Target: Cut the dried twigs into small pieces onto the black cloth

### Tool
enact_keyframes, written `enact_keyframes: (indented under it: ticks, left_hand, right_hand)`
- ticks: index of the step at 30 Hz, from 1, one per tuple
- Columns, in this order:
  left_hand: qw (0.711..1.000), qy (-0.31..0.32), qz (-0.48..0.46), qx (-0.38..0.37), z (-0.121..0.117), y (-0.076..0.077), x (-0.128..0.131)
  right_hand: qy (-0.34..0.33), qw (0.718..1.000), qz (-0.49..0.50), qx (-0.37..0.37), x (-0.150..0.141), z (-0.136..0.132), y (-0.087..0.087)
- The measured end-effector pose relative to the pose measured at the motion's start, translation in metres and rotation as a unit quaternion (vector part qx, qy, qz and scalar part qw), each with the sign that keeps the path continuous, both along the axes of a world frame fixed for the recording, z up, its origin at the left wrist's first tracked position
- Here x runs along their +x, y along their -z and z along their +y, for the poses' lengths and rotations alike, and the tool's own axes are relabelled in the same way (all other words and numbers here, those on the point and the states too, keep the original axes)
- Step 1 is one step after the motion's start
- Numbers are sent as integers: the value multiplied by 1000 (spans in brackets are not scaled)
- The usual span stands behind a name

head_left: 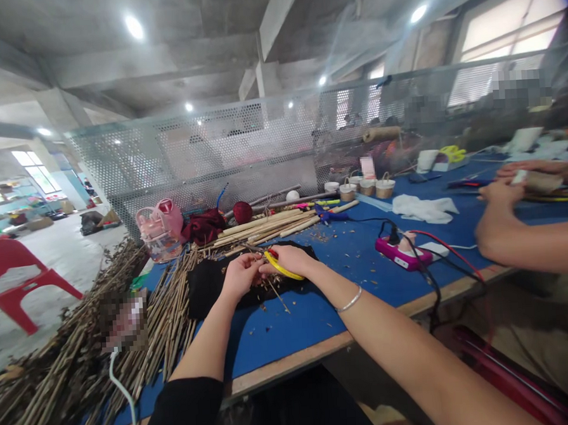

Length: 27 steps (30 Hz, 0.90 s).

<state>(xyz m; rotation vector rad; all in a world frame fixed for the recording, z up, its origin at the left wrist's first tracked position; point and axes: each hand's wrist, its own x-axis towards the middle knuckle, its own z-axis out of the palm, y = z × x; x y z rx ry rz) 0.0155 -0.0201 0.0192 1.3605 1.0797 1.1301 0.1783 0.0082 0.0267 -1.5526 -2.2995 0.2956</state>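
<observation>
My right hand (pixel 292 260) is closed around pruning shears with a yellow handle (pixel 287 270) and a touch of red. Close beside it, my left hand (pixel 241 275) pinches with its fingertips near the tool's dark tip. A thin twig (pixel 279 296) slants down from between the hands; the pinched end is hidden by my fingers. Both hands are over a black cloth (pixel 206 281) strewn with small dry clippings. Left of the cloth lies a large heap of thin dry stems (pixel 163 314).
Peeled sticks (pixel 275 226), a blue glue gun (pixel 329 214) and a pink water bottle (pixel 161 228) lie behind the cloth. On the right are a magenta power strip (pixel 403 254), cords, a white glove (pixel 424 208) and a co-worker's hands (pixel 506 185). A perforated metal screen (pixel 214 153) stands behind.
</observation>
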Motion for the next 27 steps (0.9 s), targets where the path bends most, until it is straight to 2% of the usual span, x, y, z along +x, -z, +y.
enact_keyframes:
  ticks: [5,16,19,27]
  left_hand:
    - [1000,-10,12,10,2,3,0]
    - [1000,-19,-10,14,3,6,-3]
    - [1000,-19,-11,14,3,6,-4]
    - [999,-37,20,33,4,8,-6]
  right_hand:
    - [-30,1000,3,3,0,-3,1]
    - [12,1000,8,6,-12,-9,4]
    - [5,1000,8,-7,-11,-8,3]
    - [-7,1000,-27,14,-9,-7,6]
